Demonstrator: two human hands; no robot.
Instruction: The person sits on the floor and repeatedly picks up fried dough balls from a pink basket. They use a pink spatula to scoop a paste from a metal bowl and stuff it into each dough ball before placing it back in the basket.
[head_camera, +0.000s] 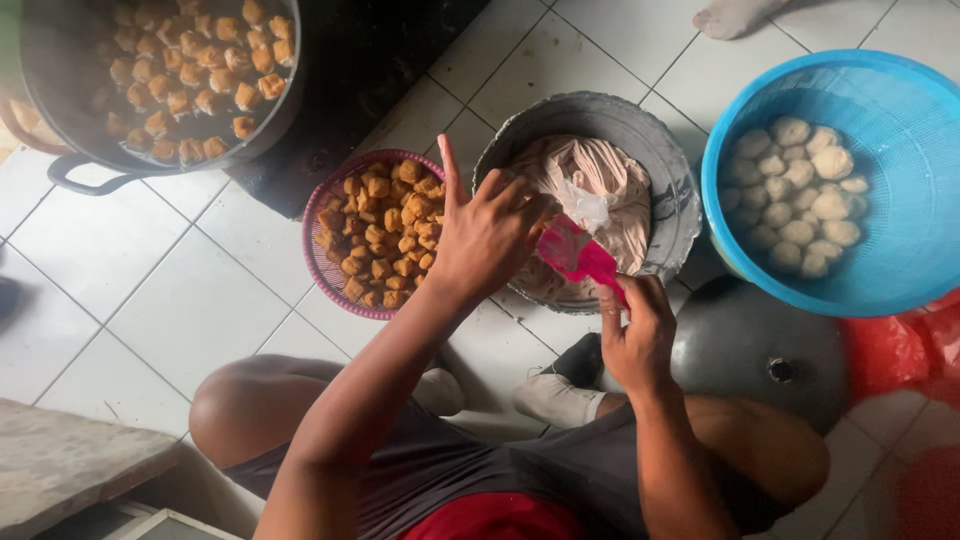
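My left hand (487, 232) is curled over the rim of a grey metal basin (668, 170), fingers pinched on something small I cannot make out, index finger pointing up. The basin holds pale pinkish paste in a clear plastic bag (595, 185). My right hand (637, 335) grips the handle of a pink spoon (580, 258), whose scoop reaches toward my left fingers over the paste. A pink basket (322, 262) of golden fried tofu cubes (385, 235) sits just left of the basin, below my left wrist.
A blue basket (905, 120) with pale stuffed balls (803, 195) stands at right. A large dark pot (60, 60) of fried tofu is top left. A grey pot lid (765, 350) lies near my right knee, red plastic (905, 350) beside it. Someone's foot (735, 15) shows at top.
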